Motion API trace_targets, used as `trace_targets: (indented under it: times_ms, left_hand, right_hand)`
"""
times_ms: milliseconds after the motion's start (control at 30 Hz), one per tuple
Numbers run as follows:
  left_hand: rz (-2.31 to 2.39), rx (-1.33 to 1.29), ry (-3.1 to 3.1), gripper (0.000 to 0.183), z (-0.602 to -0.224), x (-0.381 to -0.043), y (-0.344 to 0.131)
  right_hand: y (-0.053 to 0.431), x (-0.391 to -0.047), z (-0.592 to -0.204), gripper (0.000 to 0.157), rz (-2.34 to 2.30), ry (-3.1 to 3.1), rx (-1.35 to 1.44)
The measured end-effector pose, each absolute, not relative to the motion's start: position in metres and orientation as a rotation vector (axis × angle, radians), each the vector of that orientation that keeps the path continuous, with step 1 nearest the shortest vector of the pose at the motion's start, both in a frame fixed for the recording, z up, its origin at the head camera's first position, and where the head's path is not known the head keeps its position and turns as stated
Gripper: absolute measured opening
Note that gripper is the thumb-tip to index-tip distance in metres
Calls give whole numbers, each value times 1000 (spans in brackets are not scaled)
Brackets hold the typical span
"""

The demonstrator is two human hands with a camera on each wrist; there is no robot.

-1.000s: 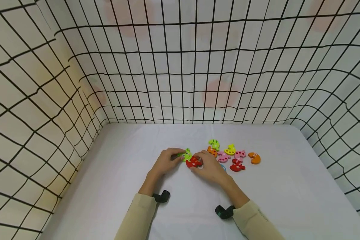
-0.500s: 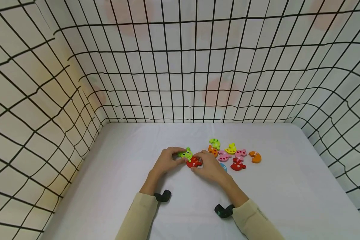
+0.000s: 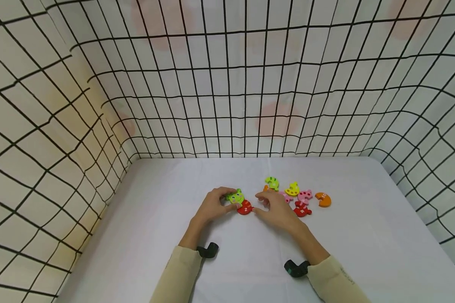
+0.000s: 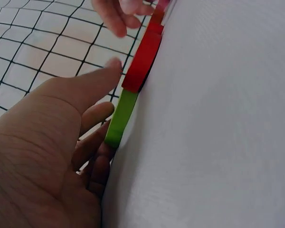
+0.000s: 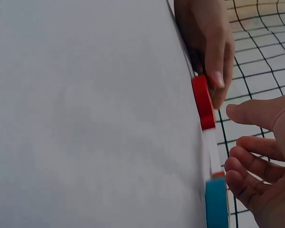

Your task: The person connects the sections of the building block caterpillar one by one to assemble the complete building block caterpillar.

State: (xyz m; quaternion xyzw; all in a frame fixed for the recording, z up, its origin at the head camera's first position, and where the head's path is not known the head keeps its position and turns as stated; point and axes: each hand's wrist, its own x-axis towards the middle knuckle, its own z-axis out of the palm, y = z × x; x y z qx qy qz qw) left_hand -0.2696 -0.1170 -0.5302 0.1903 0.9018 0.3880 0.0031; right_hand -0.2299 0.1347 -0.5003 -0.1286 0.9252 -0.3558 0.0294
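Note:
A green puzzle piece with a cartoon animal face [image 3: 236, 196] lies on the white table, fitted against a round red piece numbered 2 [image 3: 245, 208]. My left hand [image 3: 211, 206] holds the green piece, its fingers behind the far side and its thumb by the seam with the red one. In the left wrist view the green edge [image 4: 121, 118] meets the red edge [image 4: 142, 59]. To the right of the red piece is my right hand [image 3: 279, 210], fingers relaxed and spread from the thumb, holding nothing. A blue piece [image 5: 216, 202] shows below its fingers in the right wrist view.
More pieces lie loosely grouped beyond and right of my right hand: striped green [image 3: 272, 183], yellow [image 3: 292, 189], pink [image 3: 305, 195], red [image 3: 302, 211] and orange [image 3: 323, 200]. A black wire grid [image 3: 246, 94] rises around the table's back and sides.
My right hand has let go of the red piece and drawn back to the right, covering the blue piece in the head view. The left hand stays at the green piece.

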Motion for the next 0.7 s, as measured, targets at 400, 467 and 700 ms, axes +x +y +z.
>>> trace_targets:
  times_ms: [400, 467, 700]
  left_hand:
    - [1134, 624, 2847, 66, -527, -267, -115]
    - [1134, 640, 2828, 64, -528, -267, -115]
    - [1131, 653, 2784, 57, -529, -269, -117]
  right_hand:
    - [168, -239, -506, 50, -1007, 2963, -380]
    - [168, -243, -507, 52, -965, 2983, -383]
    - [166, -250, -506, 58, -734, 3041, -328]
